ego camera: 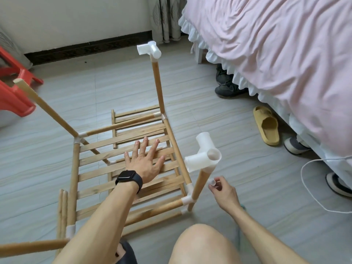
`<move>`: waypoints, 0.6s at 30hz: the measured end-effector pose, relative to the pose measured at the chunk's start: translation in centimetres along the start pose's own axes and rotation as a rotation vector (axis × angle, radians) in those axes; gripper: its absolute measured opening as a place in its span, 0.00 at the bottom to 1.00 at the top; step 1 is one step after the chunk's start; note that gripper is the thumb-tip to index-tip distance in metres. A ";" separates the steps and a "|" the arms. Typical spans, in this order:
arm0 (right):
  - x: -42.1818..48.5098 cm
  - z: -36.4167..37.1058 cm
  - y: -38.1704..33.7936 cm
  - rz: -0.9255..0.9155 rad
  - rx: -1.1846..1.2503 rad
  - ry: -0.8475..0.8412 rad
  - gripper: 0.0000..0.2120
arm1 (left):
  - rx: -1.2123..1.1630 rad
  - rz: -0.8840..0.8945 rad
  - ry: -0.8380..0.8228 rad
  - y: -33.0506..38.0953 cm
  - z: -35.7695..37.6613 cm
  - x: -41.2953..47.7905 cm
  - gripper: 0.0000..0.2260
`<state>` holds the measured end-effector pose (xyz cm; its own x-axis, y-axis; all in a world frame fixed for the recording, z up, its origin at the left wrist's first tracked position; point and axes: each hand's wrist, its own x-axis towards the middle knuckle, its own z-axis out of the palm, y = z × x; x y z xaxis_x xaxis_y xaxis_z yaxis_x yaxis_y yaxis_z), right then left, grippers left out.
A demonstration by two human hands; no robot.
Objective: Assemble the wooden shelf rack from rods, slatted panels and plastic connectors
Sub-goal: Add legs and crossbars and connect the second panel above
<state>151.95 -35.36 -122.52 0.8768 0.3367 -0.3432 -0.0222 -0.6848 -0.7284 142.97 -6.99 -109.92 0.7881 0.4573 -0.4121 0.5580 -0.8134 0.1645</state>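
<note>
So the left hand (145,161) is flat, palm down, fingers straight and spread wide, thumb stuck out to the side, lying on the panel (95,159). The left forearm comes up from the bottom edge, bare and pretty much straight, with a black watch (129,180) on the wrist. The right hand (222,188) sits lower and off to the right, well apart from the left one. Its back faces up and its fingers are curled in, thumb and fingertips pinching a small white piece (212,182). The right forearm is bare too, running in from the bottom right corner.
</note>
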 end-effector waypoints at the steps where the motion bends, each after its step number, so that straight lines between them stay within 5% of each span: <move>1: 0.2 -1.9 -2.2 -0.055 0.044 0.067 0.07 | -0.025 0.002 -0.017 0.0 -1.0 -0.1 0.32; 8: -1.5 -14.6 -20.3 -0.591 0.243 0.318 0.11 | -0.342 0.072 0.144 0.9 -12.2 -3.6 0.17; 18: -8.6 -17.0 -39.7 -1.089 -0.228 -0.057 0.13 | -0.875 0.365 0.253 0.5 -26.1 -14.5 0.18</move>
<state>153.46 -22.03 -80.58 0.3510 0.8550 0.3817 0.8392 -0.1064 -0.5333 138.66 -4.65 -80.50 0.9260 0.3772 -0.0165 0.1841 -0.4130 0.8920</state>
